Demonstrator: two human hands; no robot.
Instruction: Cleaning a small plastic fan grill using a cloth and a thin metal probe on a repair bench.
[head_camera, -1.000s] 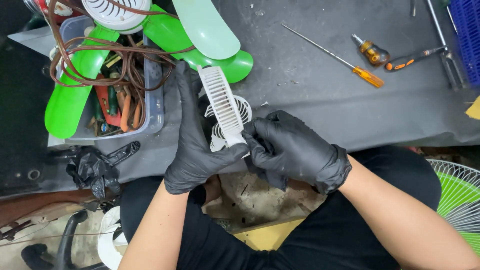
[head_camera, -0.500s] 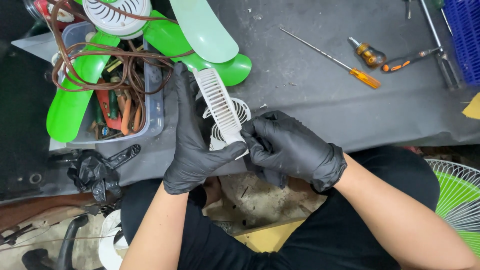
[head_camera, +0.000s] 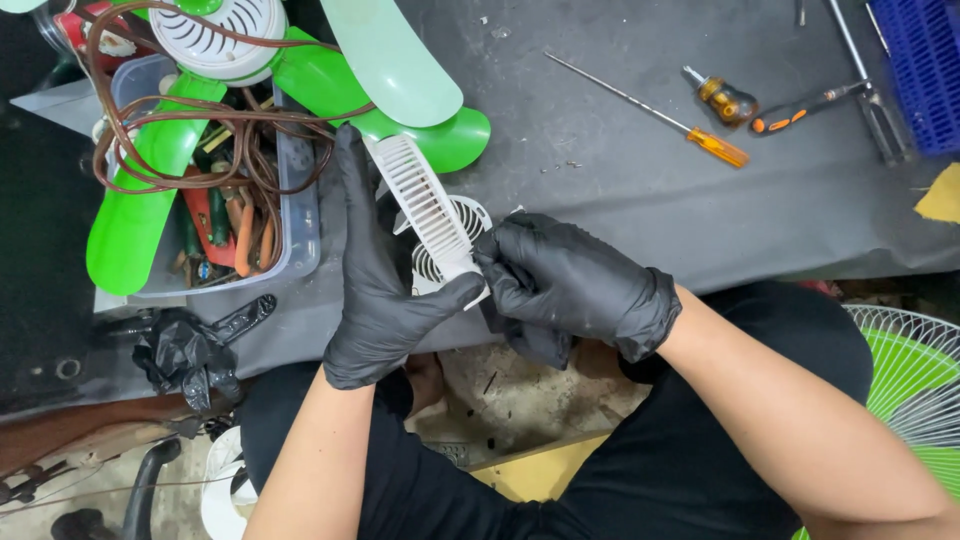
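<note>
Both my hands wear black gloves and hold a white slotted plastic fan housing (head_camera: 425, 205) over the near edge of the grey table (head_camera: 640, 200). My left hand (head_camera: 378, 275) cups it from the left, fingers stretched up along its side and thumb under its lower end. My right hand (head_camera: 570, 280) is closed at its lower right end, fingertips pressed against the part; I cannot tell whether they pinch something small there. A round vented piece (head_camera: 455, 230) of the same white housing shows behind it.
A clear plastic bin (head_camera: 290, 220) of tools and brown cord sits at the left, with green fan blades (head_camera: 130, 215) and a white fan motor cover (head_camera: 215, 40) on top. Screwdrivers (head_camera: 715, 145) lie at the upper right near a blue crate (head_camera: 925, 70). A fan grille (head_camera: 910, 370) stands at the lower right.
The hands and the white housing stay almost still; the view shifts slightly, and the right fingers keep working at the lower end of the part.
</note>
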